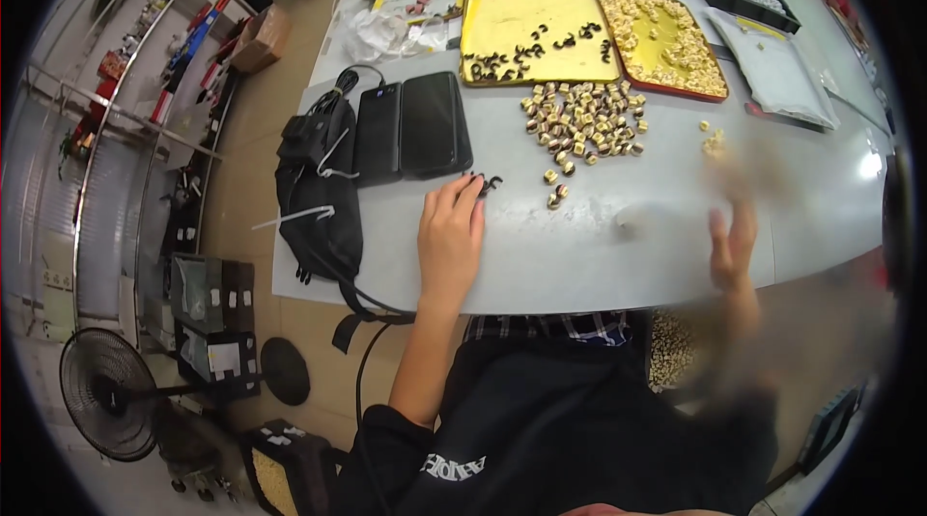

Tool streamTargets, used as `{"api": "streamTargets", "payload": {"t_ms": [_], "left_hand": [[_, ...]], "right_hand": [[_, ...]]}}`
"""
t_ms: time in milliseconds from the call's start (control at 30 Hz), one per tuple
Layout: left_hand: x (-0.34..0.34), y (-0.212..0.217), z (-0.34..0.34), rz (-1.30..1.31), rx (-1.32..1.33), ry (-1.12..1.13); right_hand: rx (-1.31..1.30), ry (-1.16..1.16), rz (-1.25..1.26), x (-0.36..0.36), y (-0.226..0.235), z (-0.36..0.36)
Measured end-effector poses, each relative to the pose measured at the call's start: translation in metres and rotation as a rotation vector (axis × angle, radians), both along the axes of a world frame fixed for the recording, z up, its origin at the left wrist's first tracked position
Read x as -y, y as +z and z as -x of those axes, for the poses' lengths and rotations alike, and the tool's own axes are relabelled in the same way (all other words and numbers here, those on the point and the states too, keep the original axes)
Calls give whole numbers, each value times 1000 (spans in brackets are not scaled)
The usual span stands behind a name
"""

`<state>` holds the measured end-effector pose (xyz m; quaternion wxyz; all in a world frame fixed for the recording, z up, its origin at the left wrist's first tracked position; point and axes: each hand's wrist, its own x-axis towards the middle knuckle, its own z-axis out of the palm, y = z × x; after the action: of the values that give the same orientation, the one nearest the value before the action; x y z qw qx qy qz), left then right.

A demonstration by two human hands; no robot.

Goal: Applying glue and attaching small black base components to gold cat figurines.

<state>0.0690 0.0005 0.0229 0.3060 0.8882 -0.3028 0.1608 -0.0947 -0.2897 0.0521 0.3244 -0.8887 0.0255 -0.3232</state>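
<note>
My left hand (452,236) lies on the grey table with its fingers stretched forward. Its fingertips touch a few small black C-shaped pieces (491,184). On the right, my right hand (734,244) is raised over the table and smeared by motion; its thumb stands away from a finger, and what it may hold cannot be made out. Between and beyond my hands lies a pile of small gold-and-dark round pieces (584,120), with several strays nearer me. A few loose pale gold pieces (713,142) lie beyond my right hand.
Behind the pile stand a yellow tray (531,19) with black C-shaped pieces and a tray (676,45) of gold pieces. A black pouch (319,193) and two dark flat devices (433,125) lie left. A plastic bag (777,67) lies far right. A fan (108,390) stands on the floor.
</note>
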Motion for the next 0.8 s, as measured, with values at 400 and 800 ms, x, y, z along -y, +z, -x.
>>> {"api": "streamTargets", "payload": {"t_ms": [400,800], "left_hand": [[6,-6,0,103,-49,-3],[3,-9,-1,197,-84,-8]], "right_hand": [[-236,20,-114,-57,-3,-12],[-259,-43,-462,-65,-24,-22]]}}
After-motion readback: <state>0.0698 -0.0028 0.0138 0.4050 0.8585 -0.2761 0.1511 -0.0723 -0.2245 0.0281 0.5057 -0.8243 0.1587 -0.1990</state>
